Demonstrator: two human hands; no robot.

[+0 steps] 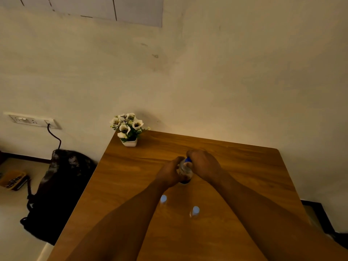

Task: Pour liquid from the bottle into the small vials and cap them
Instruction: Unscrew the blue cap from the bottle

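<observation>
Wall (pixel 207 72): a pale, slightly marked surface that fills the upper half of the view and runs behind the table.
Table (pixel 131 185): a brown wood-grain top that reaches from the wall toward the viewer, with both forearms stretched over it.
Backpack (pixel 56 194): a dark bag that sits on the floor against the left side of the table.
Socket strip (pixel 32 120): a white plate on the wall at far left, with a black cable that hangs down toward the backpack.
Flower pot (pixel 129 129): white flowers with dark centres in a small white pot at the back left corner of the table, close to the wall.
Left hand (pixel 170 174): the fingers curl round the body of the bottle from its left side and hold it.
Right hand (pixel 203 164): it arches over the top of the bottle, the fingers closed over the blue cap.
Bottle (pixel 185 171): a small clear bottle that stands near the middle of the table between the 2 hands, with its lower part dark.
Blue cap (pixel 188 160): it sits at the top of the bottle, mostly covered by the right hand.
Vials (pixel 163 199): 2 small clear vials with pale tops that stand on the table nearer the viewer, well apart from the bottle; 1 is beside the left forearm, the second vial (pixel 195 210) between the 2 forearms.
</observation>
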